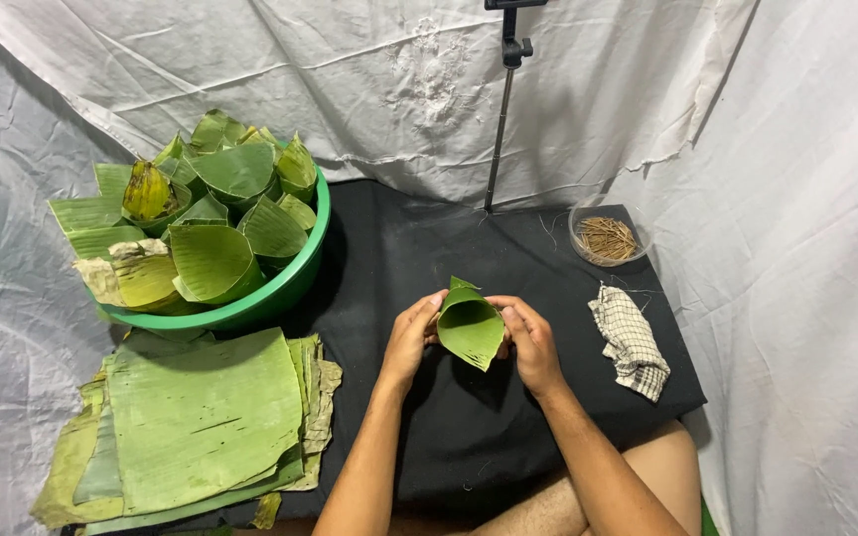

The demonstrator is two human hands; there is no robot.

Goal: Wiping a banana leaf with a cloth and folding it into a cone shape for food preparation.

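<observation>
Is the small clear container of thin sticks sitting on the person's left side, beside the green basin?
No: the clear container of sticks sits at the far right of the black cloth, above the checked rag, while the green basin is on the left.

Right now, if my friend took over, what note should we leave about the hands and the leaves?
Left hand and right hand: both hold one folded leaf cone above the black cloth.
Done: the green basin at far left is heaped with finished cones.
Left: a stack of flat leaf sheets lies near left.
Also there: a small bowl of thin sticks and a checked rag on the right.
</observation>
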